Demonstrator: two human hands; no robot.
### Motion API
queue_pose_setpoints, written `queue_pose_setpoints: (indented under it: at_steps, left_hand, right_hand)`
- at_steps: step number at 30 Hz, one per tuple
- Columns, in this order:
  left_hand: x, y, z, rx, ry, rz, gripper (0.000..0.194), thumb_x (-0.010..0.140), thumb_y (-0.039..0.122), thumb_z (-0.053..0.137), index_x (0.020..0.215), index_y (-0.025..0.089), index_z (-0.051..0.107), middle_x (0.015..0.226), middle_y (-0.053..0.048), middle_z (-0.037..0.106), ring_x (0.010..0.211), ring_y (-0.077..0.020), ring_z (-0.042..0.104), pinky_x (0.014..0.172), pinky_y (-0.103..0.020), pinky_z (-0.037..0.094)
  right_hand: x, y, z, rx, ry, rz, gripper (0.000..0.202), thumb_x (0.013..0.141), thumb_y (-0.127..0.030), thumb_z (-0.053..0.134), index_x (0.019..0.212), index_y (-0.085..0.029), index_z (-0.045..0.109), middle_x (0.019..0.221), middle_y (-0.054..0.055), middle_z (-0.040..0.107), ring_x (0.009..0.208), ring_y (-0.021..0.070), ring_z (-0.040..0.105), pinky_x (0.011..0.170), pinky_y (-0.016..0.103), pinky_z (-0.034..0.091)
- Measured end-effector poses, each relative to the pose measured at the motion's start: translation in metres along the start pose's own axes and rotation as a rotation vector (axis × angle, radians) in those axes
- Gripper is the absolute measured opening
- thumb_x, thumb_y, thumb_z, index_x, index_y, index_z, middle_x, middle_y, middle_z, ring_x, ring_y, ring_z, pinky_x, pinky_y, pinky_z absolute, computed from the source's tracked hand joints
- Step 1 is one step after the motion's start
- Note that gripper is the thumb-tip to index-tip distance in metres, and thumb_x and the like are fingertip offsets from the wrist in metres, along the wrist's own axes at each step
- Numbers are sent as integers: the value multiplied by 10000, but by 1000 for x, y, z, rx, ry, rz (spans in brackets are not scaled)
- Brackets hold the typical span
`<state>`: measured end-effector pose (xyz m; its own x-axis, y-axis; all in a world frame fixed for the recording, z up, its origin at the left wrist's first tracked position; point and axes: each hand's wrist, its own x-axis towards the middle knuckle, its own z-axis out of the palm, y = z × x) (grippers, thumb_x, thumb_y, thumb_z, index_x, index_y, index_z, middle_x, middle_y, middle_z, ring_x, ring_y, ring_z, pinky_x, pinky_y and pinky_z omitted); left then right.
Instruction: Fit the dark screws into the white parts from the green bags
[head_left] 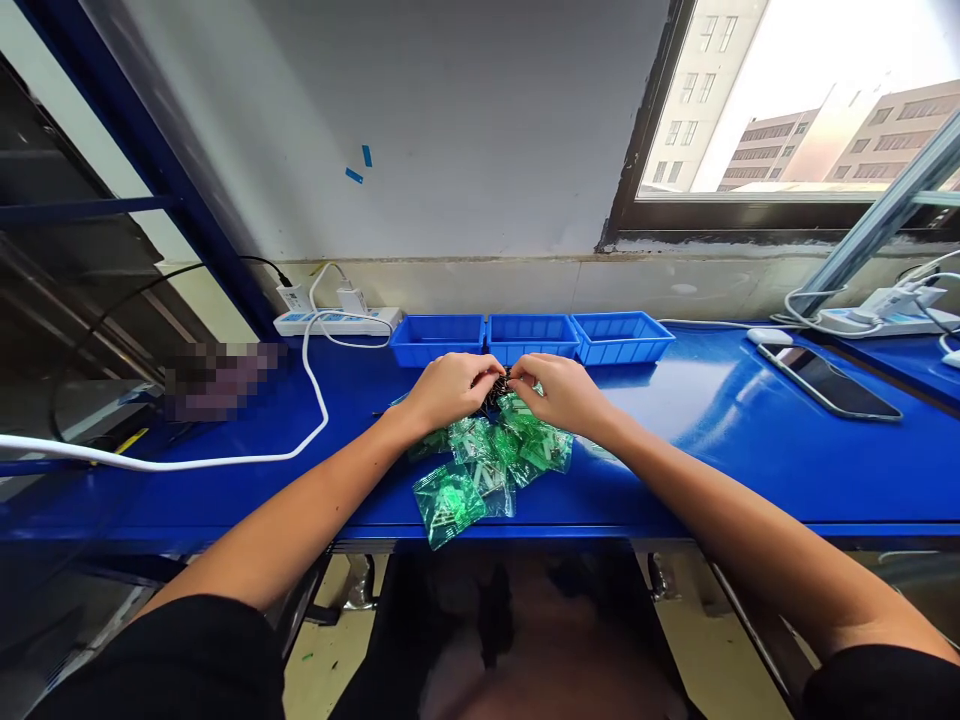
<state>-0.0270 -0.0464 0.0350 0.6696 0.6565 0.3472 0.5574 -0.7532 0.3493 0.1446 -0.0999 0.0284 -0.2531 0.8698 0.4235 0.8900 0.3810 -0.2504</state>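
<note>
Green packets [491, 455] in front of middle bin [532, 340], any print illegible. Left hand [451, 390], right hand [561, 392] both pinching dark wiry clump [495, 393] there.

Right of the right hand [562, 392], bare tabletop [720, 460] runs to the phone [831, 380], while blue bins [534, 346] obstruct straight ahead.

Blue bench [750, 480]: three open blue bins [536, 343] lined up along back; green-tinged clear packets [480, 450] heaped at front centre, one poked slightly past edge; white power strip [337, 325] set back left, white cable [225, 464] trailed leftward; phone [832, 382] laid at right.
</note>
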Motion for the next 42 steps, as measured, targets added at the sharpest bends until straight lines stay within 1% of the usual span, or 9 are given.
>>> queue_pose_setpoints:
  at_steps: [3, 9, 13, 19, 25, 32, 35, 38, 42]
  left_hand:
    - [1, -4, 0, -51, -11, 17, 303, 838, 232, 419, 957, 177, 693, 847, -35, 715, 763, -166, 626, 682, -261, 435]
    - [2, -7, 3, -109, -4, -10, 299, 827, 237, 401, 884, 147, 680, 655, -11, 643, 571, -131, 531, 555, -239, 369]
    - [1, -4, 6, -152, -5, -29, 302, 817, 238, 403, 909, 138, 672, 634, -7, 622, 538, -120, 500, 530, -234, 355]
    - [1, -3, 8, -152, -19, -28, 329, 837, 240, 389, 976, 134, 668, 673, -22, 650, 597, -129, 553, 585, -240, 404]
    - [1, -2, 7, -159, -28, -6, 338, 846, 252, 382, 978, 133, 670, 691, -27, 665, 621, -134, 579, 602, -239, 420]
    - [1, -3, 9, -119, -28, -14, 348, 845, 266, 367, 963, 138, 668, 734, -39, 684, 650, -148, 595, 609, -245, 430]
    - [1, -3, 7, -62, -49, 9, 334, 828, 243, 370, 927, 160, 678, 762, -35, 699, 693, -156, 611, 639, -253, 436]
    - [1, -2, 2, 34, -72, 30, 324, 814, 225, 384, 909, 183, 691, 835, -36, 717, 781, -174, 630, 697, -272, 443]
    - [0, 0, -2, 109, -104, 26, 334, 829, 229, 388, 967, 193, 689, 909, -50, 721, 846, -195, 636, 731, -292, 447]
  right_hand:
    - [0, -2, 1, 2, -7, 29, 93, 839, -185, 523, 842, -178, 616, 758, 27, 642, 721, 150, 562, 593, 243, 317]
    - [1, -5, 3, -6, -11, 62, 92, 839, -173, 530, 819, -179, 620, 764, 25, 651, 716, 152, 567, 583, 241, 311]
    - [1, -5, 3, -11, 3, 90, 96, 833, -169, 533, 804, -185, 622, 781, 27, 661, 712, 153, 570, 583, 244, 318]
    - [1, -3, 2, -13, 17, 90, 101, 829, -162, 526, 808, -184, 623, 798, 31, 667, 725, 156, 578, 591, 244, 325]
    - [1, -3, 2, -9, 30, 95, 110, 835, -169, 521, 778, -182, 615, 780, 29, 662, 704, 150, 573, 585, 243, 325]
    - [1, -3, 2, 5, 13, 96, 101, 835, -170, 527, 795, -185, 619, 789, 26, 663, 710, 153, 573, 590, 248, 331]
    - [0, -3, 4, 8, 2, 80, 100, 836, -173, 532, 791, -188, 619, 763, 25, 653, 727, 158, 572, 596, 249, 331]
    - [0, -5, 5, -19, -5, 76, 94, 839, -182, 538, 799, -190, 624, 756, 30, 646, 749, 168, 572, 599, 254, 325]
    - [0, -8, 4, -56, -8, 96, 100, 848, -189, 532, 819, -191, 627, 788, 40, 656, 764, 177, 580, 594, 260, 323]
